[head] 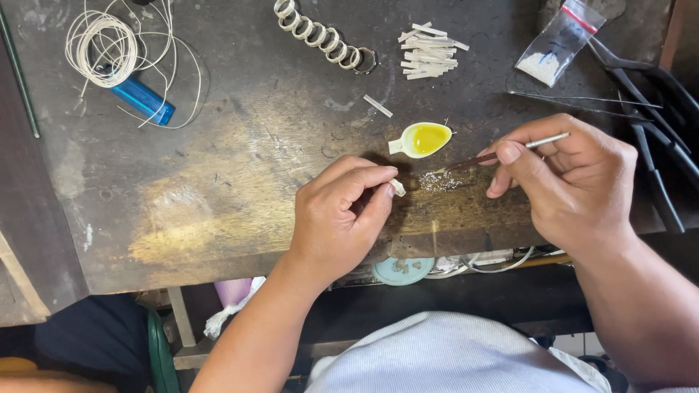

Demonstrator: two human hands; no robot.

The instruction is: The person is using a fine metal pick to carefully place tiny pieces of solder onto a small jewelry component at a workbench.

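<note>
My left hand (342,215) rests on the worn wooden workbench (218,189) and pinches a small white piece (397,187) between thumb and forefinger. My right hand (571,182) holds a thin brush-like tool (502,153) whose tip points left toward a small pile of tiny silvery grains (439,180). Just beyond the grains sits a small white spoon-shaped dish (422,139) holding yellow liquid.
A row of metal rings (320,35), a heap of short white strips (428,52) and one loose strip (378,105) lie at the back. A coil of white wire (102,47) and a blue lighter (142,100) lie left. A plastic bag (557,40), tweezers (582,100) and pliers (659,124) lie right.
</note>
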